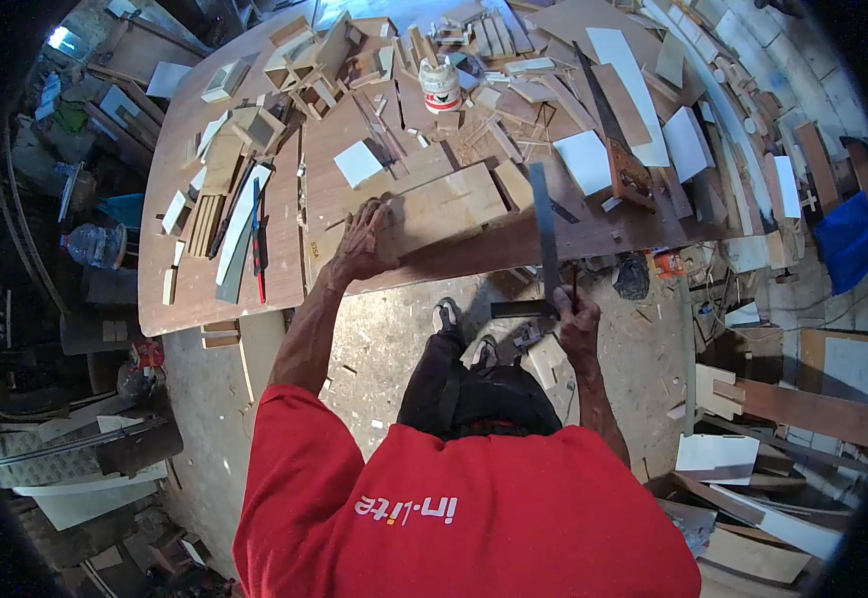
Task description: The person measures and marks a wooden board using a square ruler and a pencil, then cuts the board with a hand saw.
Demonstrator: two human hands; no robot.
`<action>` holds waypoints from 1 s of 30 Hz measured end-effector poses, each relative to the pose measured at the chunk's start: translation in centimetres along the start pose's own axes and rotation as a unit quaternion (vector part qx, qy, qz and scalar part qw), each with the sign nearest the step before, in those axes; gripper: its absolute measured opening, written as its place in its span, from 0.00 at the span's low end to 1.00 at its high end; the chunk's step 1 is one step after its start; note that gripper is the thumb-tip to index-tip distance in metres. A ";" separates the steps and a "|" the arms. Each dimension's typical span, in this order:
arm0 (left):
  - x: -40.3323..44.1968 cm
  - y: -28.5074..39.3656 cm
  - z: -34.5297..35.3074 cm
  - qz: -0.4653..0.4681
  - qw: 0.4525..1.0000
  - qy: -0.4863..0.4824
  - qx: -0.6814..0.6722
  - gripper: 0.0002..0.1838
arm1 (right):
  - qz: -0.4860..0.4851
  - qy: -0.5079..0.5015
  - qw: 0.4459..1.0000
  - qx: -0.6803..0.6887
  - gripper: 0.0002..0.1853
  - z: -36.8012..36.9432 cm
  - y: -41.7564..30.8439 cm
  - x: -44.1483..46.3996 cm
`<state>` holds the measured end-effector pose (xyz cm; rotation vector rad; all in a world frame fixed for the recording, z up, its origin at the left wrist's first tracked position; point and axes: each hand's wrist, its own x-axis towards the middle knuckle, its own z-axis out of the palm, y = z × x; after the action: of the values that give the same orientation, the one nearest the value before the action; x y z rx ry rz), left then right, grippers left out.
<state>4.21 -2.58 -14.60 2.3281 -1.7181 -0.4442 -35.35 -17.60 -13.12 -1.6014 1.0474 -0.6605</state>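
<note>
My left hand [362, 242] lies spread on the left end of a pale wooden board [449, 207] at the table's front edge. In my right hand [578, 314], held over the floor just off that edge, is a metal try square [543, 224]. Its long blade points up toward the table and its dark stock [520, 309] extends to the left. A thin dark pencil-like tool [574, 279] also sticks up from the fingers of my right hand. Another wooden piece [409, 171] lies behind the board.
Wood offcuts, a white tub [440, 85] and a long handsaw [603, 105] cover the back of the table [184, 294]. At its left lie strips and a red-and-black tool [258, 244]. Scrap wood is piled on both sides of the floor.
</note>
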 end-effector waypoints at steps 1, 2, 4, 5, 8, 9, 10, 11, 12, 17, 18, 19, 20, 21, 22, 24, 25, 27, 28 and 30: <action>-0.1 0.4 -0.2 -0.016 1.000 -0.001 0.006 0.63 | -0.011 -0.013 1.000 0.017 0.10 0.8 -0.8 0.4; -0.2 0.8 -0.2 -0.033 0.999 -0.003 0.012 0.64 | -0.020 -0.025 0.999 0.035 0.10 1.3 -1.2 0.6; -0.1 2.8 -0.6 -0.014 0.999 0.022 0.018 0.62 | -0.017 -0.024 0.999 0.011 0.09 1.6 0.0 1.3; 0.0 4.0 -0.6 0.006 0.998 0.053 0.026 0.60 | -0.004 -0.033 0.999 0.024 0.09 1.6 -0.3 1.4; 1.6 7.6 0.6 0.112 0.988 0.099 0.044 0.56 | -0.008 -0.020 0.997 0.074 0.08 2.1 -1.9 1.5; 1.9 8.8 1.2 0.111 0.988 0.098 0.043 0.56 | -0.015 -0.008 0.997 0.074 0.08 2.1 -1.9 1.6; 2.2 10.0 1.7 0.079 0.993 0.092 0.010 0.52 | -0.023 0.005 0.997 0.074 0.08 2.1 -1.8 1.6; 2.4 10.9 2.1 0.047 0.995 0.086 -0.023 0.49 | -0.022 0.004 0.997 0.074 0.08 1.9 -1.5 1.7; 2.6 11.8 2.2 0.047 0.995 0.085 -0.024 0.49 | -0.002 0.010 0.998 0.059 0.08 1.5 -1.0 1.6; 1.3 14.3 0.9 0.193 0.969 0.075 -0.134 0.16 | 0.050 0.027 0.996 0.073 0.09 0.6 -0.9 1.3; 1.1 14.3 0.9 0.176 0.966 0.067 -0.176 0.12 | 0.046 0.023 0.997 0.063 0.09 0.6 -0.9 1.4; 1.7 13.8 0.2 0.214 0.968 0.088 -0.099 0.11 | 0.041 0.021 0.998 0.054 0.09 0.6 -0.9 1.6; 2.0 13.1 0.2 0.215 0.968 0.087 -0.098 0.11 | 0.041 0.021 0.997 0.055 0.09 1.0 -0.9 1.8; 2.1 12.1 0.5 0.152 0.976 0.130 -0.084 0.13 | 0.024 0.011 0.998 0.053 0.09 1.8 -0.9 2.2; 2.2 11.2 0.8 0.088 0.978 0.174 -0.070 0.15 | 0.007 0.000 0.999 0.050 0.10 2.5 -0.8 2.6; 3.0 9.5 1.5 0.039 0.977 0.188 -0.094 0.19 | -0.006 -0.027 0.999 0.045 0.10 4.0 -0.4 3.7; 3.4 8.6 1.9 -0.008 0.972 0.202 -0.118 0.22 | -0.004 -0.053 0.998 0.017 0.10 5.2 -1.2 4.1; 4.2 6.8 2.8 -0.008 0.972 0.208 -0.109 0.24 | -0.003 -0.076 0.997 -0.011 0.11 7.5 -2.1 5.3; 4.7 6.5 2.8 -0.009 0.972 0.213 -0.102 0.26 | 0.003 -0.097 0.995 -0.002 0.11 8.9 -1.9 5.8; 5.9 6.6 2.6 0.001 0.974 0.202 -0.101 0.28 | 0.009 -0.116 0.993 0.007 0.12 11.2 -1.2 7.1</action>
<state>-1.03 -10.12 -15.46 2.0925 -1.4120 -0.1219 -22.39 -18.59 -15.86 -1.6109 0.8838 -0.4552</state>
